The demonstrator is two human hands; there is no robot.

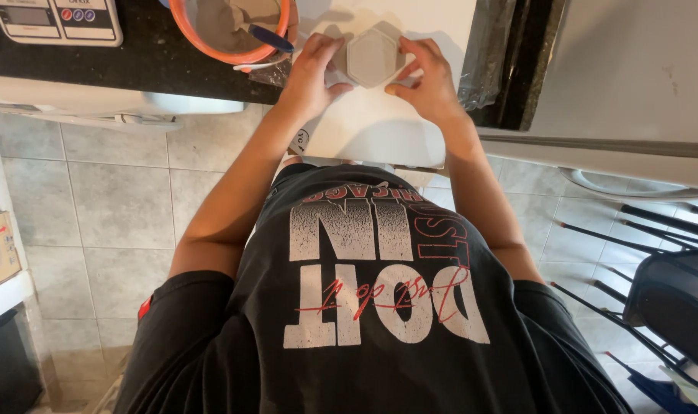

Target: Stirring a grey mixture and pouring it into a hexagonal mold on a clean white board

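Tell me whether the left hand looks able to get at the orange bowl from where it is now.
Probably yes. The left hand rests on the grey hexagonal mould, and the orange bowl sits just beside it on the dark counter, with nothing visible between them.

Dark counter (96, 69) bears white board (380, 123) (bowl (230, 27), scale (58, 19)).

Even, fairly bright indoor light falls from above, throwing soft hand shadows onto the white rectangular board (380, 126), while wide-angle distortion bends the frame's edges and focus stays reasonably sharp.
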